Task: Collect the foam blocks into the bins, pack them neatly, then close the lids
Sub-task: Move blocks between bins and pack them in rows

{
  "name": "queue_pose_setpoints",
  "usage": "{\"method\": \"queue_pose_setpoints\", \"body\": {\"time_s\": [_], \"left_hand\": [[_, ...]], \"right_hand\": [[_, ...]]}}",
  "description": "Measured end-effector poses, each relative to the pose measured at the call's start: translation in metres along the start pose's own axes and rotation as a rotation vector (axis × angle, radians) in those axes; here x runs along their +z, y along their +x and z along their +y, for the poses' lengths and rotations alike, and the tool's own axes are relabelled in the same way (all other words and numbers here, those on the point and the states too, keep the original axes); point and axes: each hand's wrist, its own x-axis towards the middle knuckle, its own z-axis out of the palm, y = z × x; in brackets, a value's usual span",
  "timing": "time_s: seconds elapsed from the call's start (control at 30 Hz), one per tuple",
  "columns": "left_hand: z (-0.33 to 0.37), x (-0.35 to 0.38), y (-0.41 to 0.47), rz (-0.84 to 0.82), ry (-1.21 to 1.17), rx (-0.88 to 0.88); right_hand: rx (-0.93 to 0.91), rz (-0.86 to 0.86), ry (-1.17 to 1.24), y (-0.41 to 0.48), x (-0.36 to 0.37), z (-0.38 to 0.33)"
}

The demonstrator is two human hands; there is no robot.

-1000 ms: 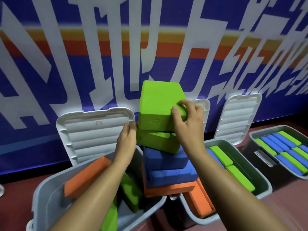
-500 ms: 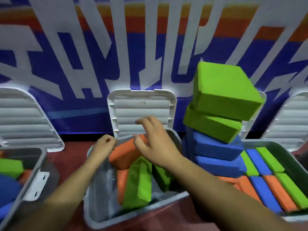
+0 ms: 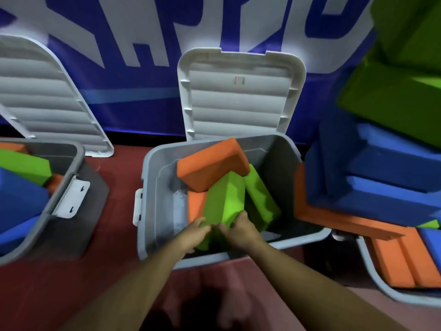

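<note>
left hand (image 3: pixel 196 229) and right hand (image 3: pixel 238 226) down in the middle grey plastic bin (image 3: pixel 148 168), both curled round the near end of a tilted bright green foam block (image 3: pixel 224 199), flat orange foam block (image 3: pixel 210 163) leaning on its top, ribbed lid (image 3: pixel 241 96) standing open behind

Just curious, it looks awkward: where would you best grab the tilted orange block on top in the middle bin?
Probably the thick near edge, reached from above: the orange block rests tilted on the green block, that edge bare and facing you.
</note>
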Motion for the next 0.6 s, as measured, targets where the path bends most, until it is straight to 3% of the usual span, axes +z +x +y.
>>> {"method": "queue_pose_setpoints", "body": {"time_s": [0.2, 0.27, 0.4, 0.5, 0.6], "left_hand": [[0.011, -0.001, -0.01, 0.005, -0.038, 0.014], [0.02, -0.017, -0.022, 0.02, 0.025, 0.138], [0.035, -0.05, -0.055, 0.065, 0.482, 0.504], [0.039, -0.066, -0.069, 0.268, 0.637, 0.696], [0.045, -0.088, -0.083, 0.536, 0.55, 0.692]], "right_hand": [[0.0, 0.197, 0.002, -0.007, -0.008, -0.009], [0.013, 0.266, 0.083, -0.011, -0.023, -0.02], [-0.033, 0.308, 0.405, -0.009, -0.048, -0.042], [-0.121, 0.16, 0.727, -0.01, -0.045, -0.057], [-0.144, -0.051, 0.944, -0.002, -0.048, -0.069]]}}
